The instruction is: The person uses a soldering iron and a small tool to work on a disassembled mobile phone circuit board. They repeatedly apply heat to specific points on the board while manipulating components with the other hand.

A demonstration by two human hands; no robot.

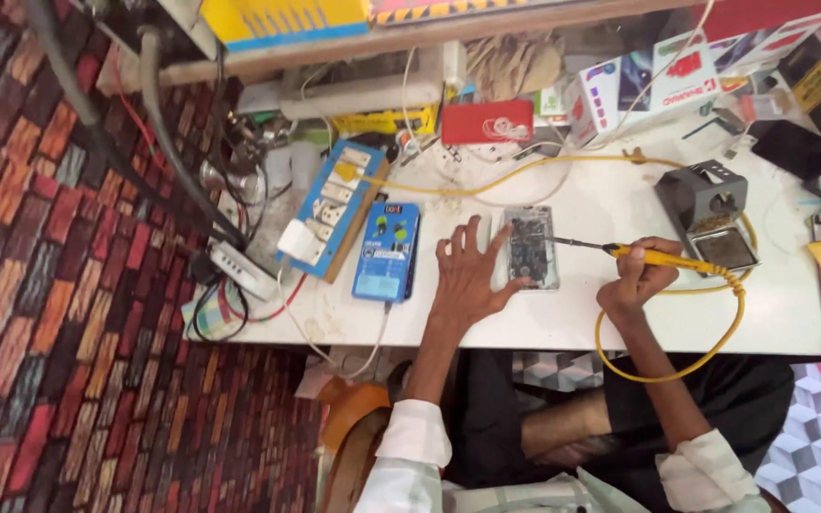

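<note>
While the blue rectangular power box is sitting off to the left on the white worktop, the left hand is lying fingers-spread beside the opened phone with its bare circuit board, thumb touching its edge. Right hand is gripping the yellow-handled soldering iron, tip over the phone; grey metal iron stand is sitting further right.
</note>
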